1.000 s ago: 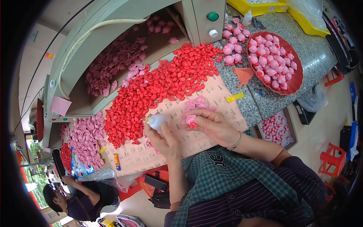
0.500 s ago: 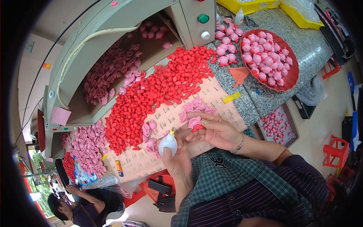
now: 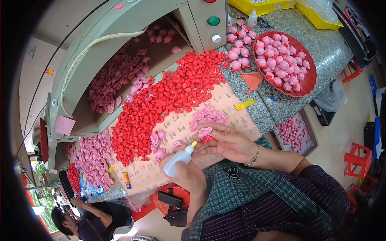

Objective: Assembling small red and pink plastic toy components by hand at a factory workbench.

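My left hand (image 3: 191, 176) is wrapped round a small white squeeze bottle (image 3: 175, 164) with a yellow nozzle. The bottle is tilted, its tip pointing up and right toward my other hand. Between thumb and fingers, my right hand (image 3: 234, 145) pinches a pink ruffled piece (image 3: 204, 132) with a red piece (image 3: 207, 139) against its lower side. The nozzle is close to this pair; whether it touches cannot be made out. Just beyond my right fingers lies a cluster of pink ruffled pieces (image 3: 209, 115) on the pale mat (image 3: 177, 128).
A long heap of red pieces (image 3: 161, 100) spreads across the mat before a grey machine (image 3: 207, 38). Pink pieces (image 3: 94, 158) pile at left. A red bowl (image 3: 307, 86) of round pink pieces stands at right. A person (image 3: 90, 221) is at lower left.
The squeeze bottle has tipped from nearly upright to slanting right, and its nozzle now sits nearer the pink and red pieces. My right hand keeps its pinch, shifted only slightly.
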Demonstrator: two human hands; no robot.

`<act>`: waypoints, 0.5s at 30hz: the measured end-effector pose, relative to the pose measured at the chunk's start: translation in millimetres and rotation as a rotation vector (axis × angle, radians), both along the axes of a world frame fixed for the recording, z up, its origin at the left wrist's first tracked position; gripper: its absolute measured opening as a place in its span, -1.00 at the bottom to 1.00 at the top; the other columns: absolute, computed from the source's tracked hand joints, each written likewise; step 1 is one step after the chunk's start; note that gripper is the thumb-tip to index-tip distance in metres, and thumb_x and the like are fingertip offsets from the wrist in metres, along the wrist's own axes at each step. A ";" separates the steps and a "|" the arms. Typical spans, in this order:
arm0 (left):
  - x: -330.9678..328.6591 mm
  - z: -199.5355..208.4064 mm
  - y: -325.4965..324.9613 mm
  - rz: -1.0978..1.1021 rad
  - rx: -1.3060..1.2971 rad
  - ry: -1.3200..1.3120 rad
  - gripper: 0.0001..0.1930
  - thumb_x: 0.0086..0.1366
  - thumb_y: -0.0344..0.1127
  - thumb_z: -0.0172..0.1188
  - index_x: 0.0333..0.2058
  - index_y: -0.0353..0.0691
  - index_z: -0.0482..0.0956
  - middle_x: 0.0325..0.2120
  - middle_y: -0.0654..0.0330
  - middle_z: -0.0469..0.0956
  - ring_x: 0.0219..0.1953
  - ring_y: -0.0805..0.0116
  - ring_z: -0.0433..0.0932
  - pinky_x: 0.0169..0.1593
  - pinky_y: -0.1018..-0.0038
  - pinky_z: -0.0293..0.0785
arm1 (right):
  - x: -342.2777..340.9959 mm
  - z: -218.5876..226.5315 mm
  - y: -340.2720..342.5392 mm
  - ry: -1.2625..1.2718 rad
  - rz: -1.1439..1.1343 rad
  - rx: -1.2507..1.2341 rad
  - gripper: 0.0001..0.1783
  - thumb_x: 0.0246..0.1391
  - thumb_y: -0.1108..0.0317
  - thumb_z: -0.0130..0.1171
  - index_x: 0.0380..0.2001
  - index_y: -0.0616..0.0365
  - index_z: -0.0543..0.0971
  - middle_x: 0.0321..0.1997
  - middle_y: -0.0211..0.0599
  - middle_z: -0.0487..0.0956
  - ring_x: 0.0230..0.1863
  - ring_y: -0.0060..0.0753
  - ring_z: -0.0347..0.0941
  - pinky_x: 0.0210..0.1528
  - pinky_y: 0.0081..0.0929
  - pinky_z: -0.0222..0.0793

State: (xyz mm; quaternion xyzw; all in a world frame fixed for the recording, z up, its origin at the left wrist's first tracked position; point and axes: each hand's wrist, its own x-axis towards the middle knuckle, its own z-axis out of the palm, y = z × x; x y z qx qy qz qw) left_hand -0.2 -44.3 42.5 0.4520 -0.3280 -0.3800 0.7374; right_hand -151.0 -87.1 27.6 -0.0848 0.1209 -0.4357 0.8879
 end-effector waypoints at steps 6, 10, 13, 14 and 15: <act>-7.3 2.0 -6.5 0.147 -0.129 -0.212 -0.53 0.34 0.05 0.15 -0.12 -0.29 0.35 -0.28 0.00 0.53 -0.32 0.23 0.55 -0.14 0.35 0.54 | 0.5 2.7 2.7 -0.017 0.009 0.011 -0.51 0.38 0.32 -0.11 0.30 0.25 0.24 0.12 0.08 0.49 0.10 -0.07 0.51 0.21 -0.14 0.40; -5.1 4.0 -6.4 0.133 -0.106 -0.158 -0.59 0.34 -0.05 0.20 -0.19 -0.30 0.29 -0.35 -0.07 0.53 -0.29 0.14 0.56 0.00 0.15 0.48 | 2.1 3.2 3.1 0.050 0.000 -0.018 -0.53 0.38 0.32 -0.10 0.27 0.28 0.27 0.10 0.04 0.51 0.11 -0.04 0.50 0.22 -0.14 0.40; -5.3 5.1 -6.2 0.150 -0.096 -0.202 -0.57 0.35 -0.04 0.19 -0.20 -0.31 0.29 -0.35 -0.11 0.54 -0.29 0.14 0.56 -0.02 0.16 0.49 | 2.6 5.0 2.9 0.062 0.001 -0.032 -0.53 0.37 0.32 -0.07 0.27 0.28 0.28 0.10 0.00 0.51 0.10 -0.08 0.51 0.20 -0.18 0.42; -6.0 6.1 -6.3 0.159 -0.090 -0.223 -0.57 0.35 -0.03 0.19 -0.21 -0.32 0.29 -0.36 -0.13 0.54 -0.29 0.13 0.56 -0.02 0.17 0.49 | 2.5 6.0 2.6 0.065 0.004 -0.044 -0.53 0.37 0.31 -0.05 0.26 0.27 0.28 0.09 -0.02 0.51 0.09 -0.12 0.51 0.18 -0.23 0.45; -6.3 6.6 -6.7 0.161 -0.091 -0.224 -0.57 0.35 -0.03 0.19 -0.21 -0.32 0.29 -0.36 -0.13 0.54 -0.29 0.13 0.56 -0.02 0.17 0.49 | 2.9 5.0 2.8 0.064 0.006 -0.045 -0.53 0.37 0.31 -0.05 0.26 0.27 0.28 0.09 -0.02 0.51 0.09 -0.12 0.51 0.18 -0.23 0.45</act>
